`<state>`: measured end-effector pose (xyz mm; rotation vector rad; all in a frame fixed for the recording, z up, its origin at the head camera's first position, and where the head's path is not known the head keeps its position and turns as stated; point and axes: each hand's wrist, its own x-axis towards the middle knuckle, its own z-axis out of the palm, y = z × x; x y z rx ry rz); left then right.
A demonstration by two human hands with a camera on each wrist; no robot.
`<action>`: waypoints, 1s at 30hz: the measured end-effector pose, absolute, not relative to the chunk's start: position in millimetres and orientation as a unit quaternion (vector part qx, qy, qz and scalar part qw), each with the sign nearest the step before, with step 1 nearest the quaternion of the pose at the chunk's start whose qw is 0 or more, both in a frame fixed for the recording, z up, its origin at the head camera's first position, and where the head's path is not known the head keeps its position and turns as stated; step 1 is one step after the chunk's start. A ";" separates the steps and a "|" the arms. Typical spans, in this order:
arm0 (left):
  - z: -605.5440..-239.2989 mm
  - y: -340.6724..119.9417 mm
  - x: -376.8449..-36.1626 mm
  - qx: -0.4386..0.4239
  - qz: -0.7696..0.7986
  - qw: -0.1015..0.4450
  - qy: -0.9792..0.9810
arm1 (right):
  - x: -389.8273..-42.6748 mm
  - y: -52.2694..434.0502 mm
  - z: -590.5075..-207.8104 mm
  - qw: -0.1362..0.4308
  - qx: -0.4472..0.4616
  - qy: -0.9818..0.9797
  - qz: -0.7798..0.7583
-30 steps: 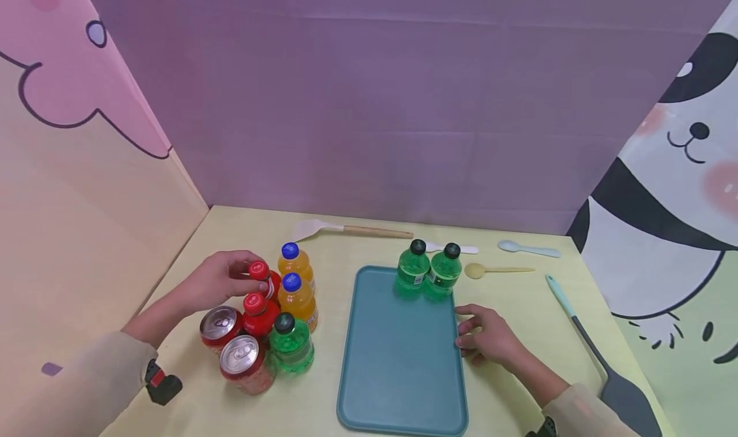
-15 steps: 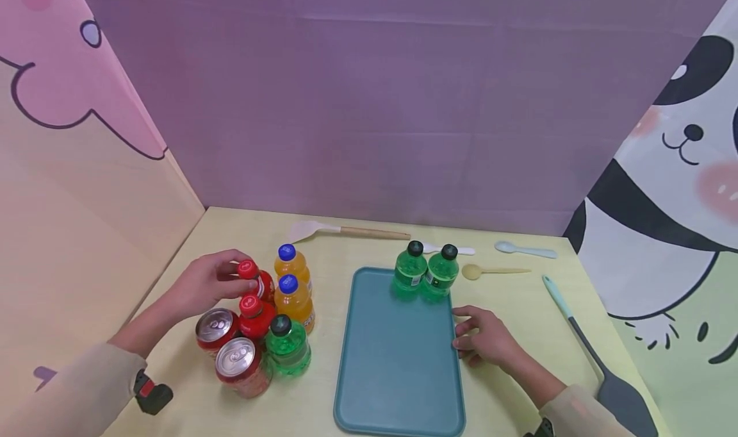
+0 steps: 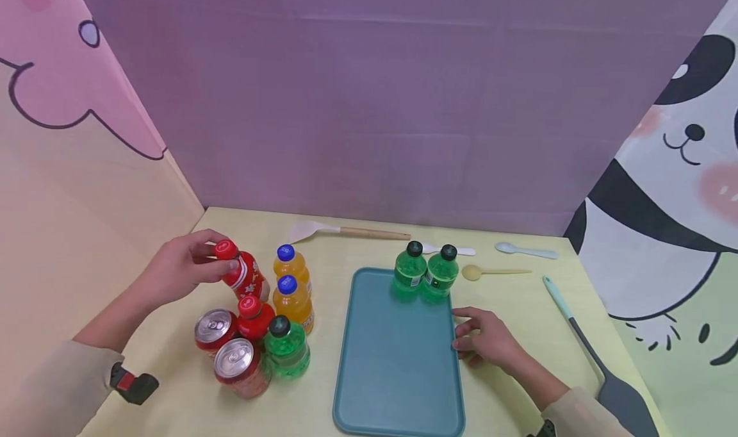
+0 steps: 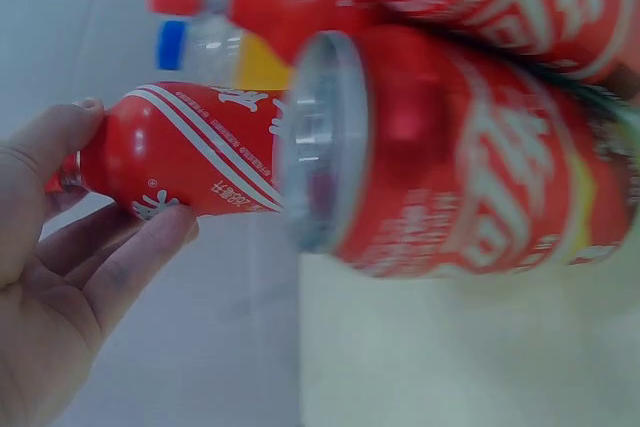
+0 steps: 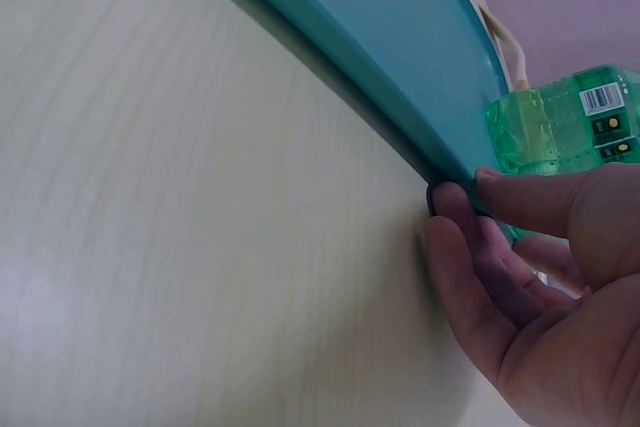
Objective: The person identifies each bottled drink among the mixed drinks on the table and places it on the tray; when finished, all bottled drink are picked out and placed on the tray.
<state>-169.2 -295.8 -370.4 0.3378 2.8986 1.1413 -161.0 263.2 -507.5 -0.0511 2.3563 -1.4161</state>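
Left hand (image 3: 179, 270) pinches a red bottle (image 3: 248, 278) high up, around the cap and shoulder, likely because neighbours crowd its lower body and the top is the easy part to reach. The bottle leans, cap toward the palm; can't tell whether its base is off the desk (image 3: 314, 405). Right hand (image 3: 481, 336) grips the tray (image 3: 398, 360) by its right edge, thumb against the rim and fingers curled at the side, probably to keep it from sliding. Just around the held bottle: second red bottle (image 3: 255, 325), two orange bottles (image 3: 294, 304), a green bottle (image 3: 287, 350) and two cans (image 3: 242, 368), all upright and packed close, maybe bunched to stay within the left hand's reach. Two more green bottles (image 3: 410, 274) stand side by side at the tray's far right end, perhaps to leave the near part bare. Utensils, e.g. a spatula (image 3: 375, 233), lie beyond the tray and to its right, apparently kept out of the way. Versus half a second ago: held bottle was near upright, close by the orange bottles; now it's shifted left and tipped, with a gap there. Left hand went with it. Right hand, tray and its two bottles unchanged.
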 end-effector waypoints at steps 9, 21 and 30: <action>-327.7 -308.1 -166.3 0.091 0.344 -0.039 0.934 | -160.3 262.1 -505.7 0.202 -0.015 0.834 -0.514; -274.6 -285.7 -171.9 0.089 0.339 -0.082 0.933 | -160.2 264.9 -495.2 0.219 -0.010 0.827 -0.517; -253.3 -243.7 -182.2 0.122 0.354 -0.073 0.925 | -160.4 266.3 -500.1 0.225 -0.014 0.830 -0.510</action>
